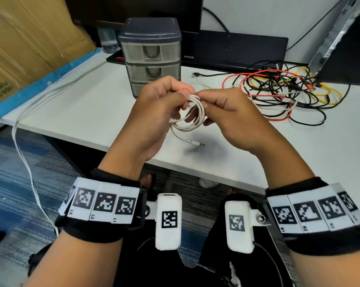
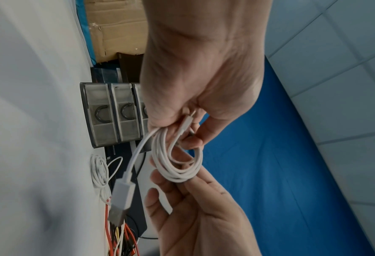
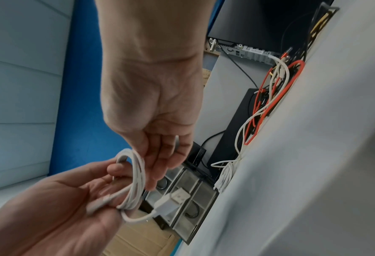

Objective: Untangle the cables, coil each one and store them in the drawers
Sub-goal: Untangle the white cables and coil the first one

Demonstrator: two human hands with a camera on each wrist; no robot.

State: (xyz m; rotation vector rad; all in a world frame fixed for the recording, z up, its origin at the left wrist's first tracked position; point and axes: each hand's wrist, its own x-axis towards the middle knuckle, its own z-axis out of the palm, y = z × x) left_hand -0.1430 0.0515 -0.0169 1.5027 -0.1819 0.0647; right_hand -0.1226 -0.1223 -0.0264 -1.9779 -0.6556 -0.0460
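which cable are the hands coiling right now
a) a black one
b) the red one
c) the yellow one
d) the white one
d: both the left hand and the right hand hold a small coil of white cable above the table, its USB plug hanging loose, while the red, yellow and black cables lie in the tangled pile on the right.
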